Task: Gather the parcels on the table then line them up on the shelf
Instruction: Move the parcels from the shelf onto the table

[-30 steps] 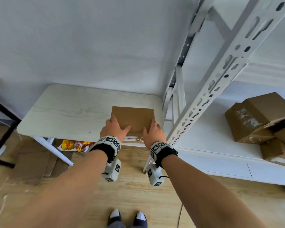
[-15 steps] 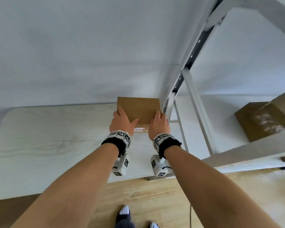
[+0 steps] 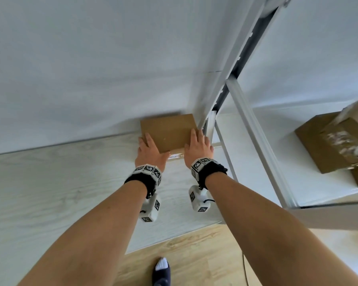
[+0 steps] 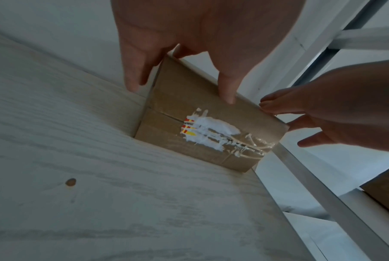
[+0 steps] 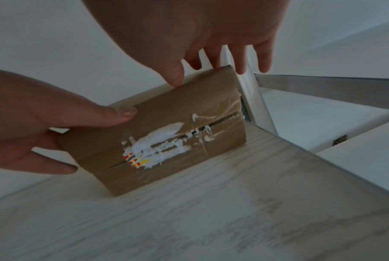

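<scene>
A brown cardboard parcel (image 3: 167,131) with a torn white label on its near face (image 4: 206,132) stands on the pale wood table (image 3: 50,193), at its far right corner against the wall. My left hand (image 3: 148,145) grips the parcel's left near corner, thumb on the near face (image 5: 113,114), other fingers down the left side. My right hand (image 3: 197,143) holds the right end, with its thumb (image 5: 176,77) on the top near edge and the other fingers over the right side. The parcel's underside is hidden.
A white metal shelf unit (image 3: 267,162) stands right of the table, and its upright post (image 3: 221,89) almost touches the parcel. More brown parcels (image 3: 329,145) lie in a loose heap on the shelf board at the right. Wooden floor lies below.
The parcel has moved from the table's near edge back to the wall, with both hands on it throughout. I have stepped closer, so the shelf now shows from above.
</scene>
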`<state>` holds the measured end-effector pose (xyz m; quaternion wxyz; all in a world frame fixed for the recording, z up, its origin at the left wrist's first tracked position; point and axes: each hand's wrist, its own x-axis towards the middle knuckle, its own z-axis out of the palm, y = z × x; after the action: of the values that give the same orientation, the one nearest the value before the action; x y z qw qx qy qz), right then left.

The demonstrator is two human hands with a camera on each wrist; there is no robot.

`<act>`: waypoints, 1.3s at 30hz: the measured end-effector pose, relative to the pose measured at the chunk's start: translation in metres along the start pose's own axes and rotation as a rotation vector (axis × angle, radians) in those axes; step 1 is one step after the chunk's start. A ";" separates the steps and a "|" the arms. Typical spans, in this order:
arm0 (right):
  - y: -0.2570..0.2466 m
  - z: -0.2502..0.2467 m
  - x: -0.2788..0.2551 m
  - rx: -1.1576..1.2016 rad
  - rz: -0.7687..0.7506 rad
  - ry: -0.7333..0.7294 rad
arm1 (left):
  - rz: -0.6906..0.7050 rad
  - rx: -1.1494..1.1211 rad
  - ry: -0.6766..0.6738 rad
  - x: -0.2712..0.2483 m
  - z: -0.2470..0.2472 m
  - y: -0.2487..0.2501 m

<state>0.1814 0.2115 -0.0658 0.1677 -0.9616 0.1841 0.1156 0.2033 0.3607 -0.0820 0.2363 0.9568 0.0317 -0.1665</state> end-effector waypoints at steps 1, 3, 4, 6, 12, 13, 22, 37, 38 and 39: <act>0.000 0.000 -0.001 -0.003 -0.017 0.009 | 0.003 0.026 0.011 -0.001 -0.001 0.001; -0.001 -0.005 -0.006 -0.003 -0.039 0.020 | 0.032 0.087 0.034 -0.005 -0.006 0.008; -0.001 -0.007 -0.010 -0.001 -0.049 0.022 | 0.048 0.111 0.043 -0.008 -0.009 0.010; -0.002 -0.010 -0.019 0.011 -0.071 0.027 | 0.072 0.133 0.058 -0.017 -0.015 0.015; 0.008 -0.016 -0.060 -0.025 -0.130 0.030 | 0.126 0.259 0.067 -0.054 -0.026 0.020; 0.011 -0.017 -0.069 -0.032 -0.140 0.027 | 0.134 0.278 0.066 -0.063 -0.026 0.020; 0.059 -0.025 -0.152 -0.132 -0.317 0.048 | 0.181 0.392 0.116 -0.160 0.004 0.037; 0.197 -0.053 -0.287 -0.075 -0.544 0.022 | 0.086 0.407 0.140 -0.338 0.082 0.089; 0.208 -0.056 -0.292 -0.073 -0.537 0.032 | 0.090 0.413 0.145 -0.347 0.086 0.093; 0.218 -0.059 -0.296 -0.073 -0.530 0.044 | 0.101 0.417 0.149 -0.355 0.090 0.098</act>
<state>-0.1626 0.0918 0.0113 0.1535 -0.9839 -0.0749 0.0533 -0.1454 0.2379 0.0046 0.0383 0.9950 -0.0337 -0.0861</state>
